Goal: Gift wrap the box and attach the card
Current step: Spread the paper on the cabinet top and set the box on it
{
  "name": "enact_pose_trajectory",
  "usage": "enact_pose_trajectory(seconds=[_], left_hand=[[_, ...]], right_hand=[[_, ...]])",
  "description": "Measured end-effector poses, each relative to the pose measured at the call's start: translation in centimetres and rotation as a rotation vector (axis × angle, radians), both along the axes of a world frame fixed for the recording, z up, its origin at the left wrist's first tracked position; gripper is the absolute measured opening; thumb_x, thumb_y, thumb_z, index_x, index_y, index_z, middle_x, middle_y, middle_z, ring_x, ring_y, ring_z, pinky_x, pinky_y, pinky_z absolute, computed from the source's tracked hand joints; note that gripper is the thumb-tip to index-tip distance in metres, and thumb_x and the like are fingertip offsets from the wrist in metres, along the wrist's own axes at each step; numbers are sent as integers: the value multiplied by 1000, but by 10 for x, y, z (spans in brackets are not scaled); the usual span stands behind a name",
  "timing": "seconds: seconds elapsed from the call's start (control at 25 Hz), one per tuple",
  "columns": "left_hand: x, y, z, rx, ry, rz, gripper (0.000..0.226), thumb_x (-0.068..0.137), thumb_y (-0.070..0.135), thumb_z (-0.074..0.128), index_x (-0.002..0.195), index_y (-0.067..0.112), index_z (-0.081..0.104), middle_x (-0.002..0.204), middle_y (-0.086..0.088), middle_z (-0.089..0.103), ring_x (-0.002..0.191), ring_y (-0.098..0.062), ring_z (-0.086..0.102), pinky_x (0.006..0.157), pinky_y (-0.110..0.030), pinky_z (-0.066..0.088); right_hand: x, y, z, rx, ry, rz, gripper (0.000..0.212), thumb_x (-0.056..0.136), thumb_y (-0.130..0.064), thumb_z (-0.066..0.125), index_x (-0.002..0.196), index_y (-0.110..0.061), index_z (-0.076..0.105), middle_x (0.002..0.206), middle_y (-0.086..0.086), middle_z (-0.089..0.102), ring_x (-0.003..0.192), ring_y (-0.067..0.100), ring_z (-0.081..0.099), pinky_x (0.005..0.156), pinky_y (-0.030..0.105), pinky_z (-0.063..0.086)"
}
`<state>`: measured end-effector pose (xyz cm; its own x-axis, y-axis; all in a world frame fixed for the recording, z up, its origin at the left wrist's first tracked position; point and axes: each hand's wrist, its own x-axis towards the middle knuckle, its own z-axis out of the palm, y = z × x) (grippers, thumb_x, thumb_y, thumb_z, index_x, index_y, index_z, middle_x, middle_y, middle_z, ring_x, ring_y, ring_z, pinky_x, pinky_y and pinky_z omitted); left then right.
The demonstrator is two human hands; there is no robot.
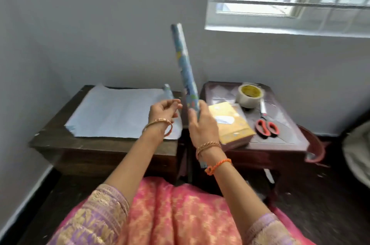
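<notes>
Wrapping paper roll (185,70) stands nearly upright in the air between the two tabletops, its lower end gripped by the right hand (202,124). Left hand (163,109) hovers beside it, fingers (174,102) loosely curled, holding nothing.

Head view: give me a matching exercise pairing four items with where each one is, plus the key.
Items:
1. blue patterned wrapping-paper roll
2. clear packing-tape roll with yellow core
3. red-handled scissors
4. white unrolled paper sheet

Places:
A. spread flat on the left dark wooden table
B. held nearly upright in the right hand
C. beside the flat yellow box, on its right
D. at the far side of the right table

Pairs: 1-B, 2-D, 3-C, 4-A
</notes>
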<state>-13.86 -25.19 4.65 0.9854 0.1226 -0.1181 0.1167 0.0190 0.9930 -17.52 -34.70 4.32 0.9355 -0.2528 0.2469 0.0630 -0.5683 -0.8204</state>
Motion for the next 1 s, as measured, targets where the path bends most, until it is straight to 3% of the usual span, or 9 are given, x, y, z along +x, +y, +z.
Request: enact_pose_trajectory(seconds=[0.04,0.12,0.2,0.28,0.4,0.56,0.76,0.92,1.0], left_hand=[[0,-18,0,121,-32,-37,18,92,10,53,106,3,63,75,4,60,63,-10,52,49,-8,43],[-1,-54,-3,315,-81,-140,18,88,11,58,103,4,66,86,-3,66,72,-13,55,62,-16,44],[-4,-86,-8,496,-113,-258,20,87,11,58,104,9,67,105,-6,67,89,-15,58,76,-19,41],[-1,-114,-16,678,-152,-319,21,86,12,57,105,12,67,115,-3,64,109,-18,55,90,-22,37],[15,-136,-30,860,-243,-350,20,85,16,58,103,17,66,123,-1,56,123,-22,43,105,-30,30],[26,-144,-42,1113,-310,-459,22,88,26,54,108,22,62,126,3,48,120,-19,36,102,-31,32],[42,-131,-49,1144,-315,-440,23,90,31,51,109,24,61,127,5,48,117,-17,38,96,-26,32],[33,-129,-51,1159,-325,-343,30,90,35,49,120,31,52,131,10,42,121,-15,35,96,-31,29],[27,-124,-52,1120,-281,-188,37,87,35,53,123,31,49,136,8,36,125,-18,31,99,-35,28]], right_hand=[[1,-30,8,0,-33,-127,27,95,-23,42,118,-10,47,106,20,61,98,37,56,69,34,31],[2,-101,19,-36,-34,-371,32,95,-24,41,122,-8,46,112,24,59,103,39,54,74,36,37],[-4,-170,17,-90,177,-530,35,95,-29,41,122,-8,47,118,27,56,109,41,52,83,39,41],[-14,-222,1,-138,446,-584,40,94,-36,41,121,-9,50,124,27,53,113,41,50,90,40,41],[-10,-255,-37,-287,594,-532,38,94,-34,42,122,-8,48,124,24,53,114,40,51,91,41,42],[23,-255,-64,-400,556,-466,39,91,-33,49,120,-7,46,121,20,51,113,38,50,86,43,43],[43,-257,-75,-380,582,-514,52,88,-44,49,125,-8,48,124,23,45,116,41,43,93,44,39],[39,-242,-68,-433,281,-595,49,84,-45,54,114,-7,57,117,21,50,107,40,44,89,41,33],[42,-218,-66,-430,147,-394,53,79,-52,44,103,-9,65,105,17,58,99,37,50,86,35,31]])
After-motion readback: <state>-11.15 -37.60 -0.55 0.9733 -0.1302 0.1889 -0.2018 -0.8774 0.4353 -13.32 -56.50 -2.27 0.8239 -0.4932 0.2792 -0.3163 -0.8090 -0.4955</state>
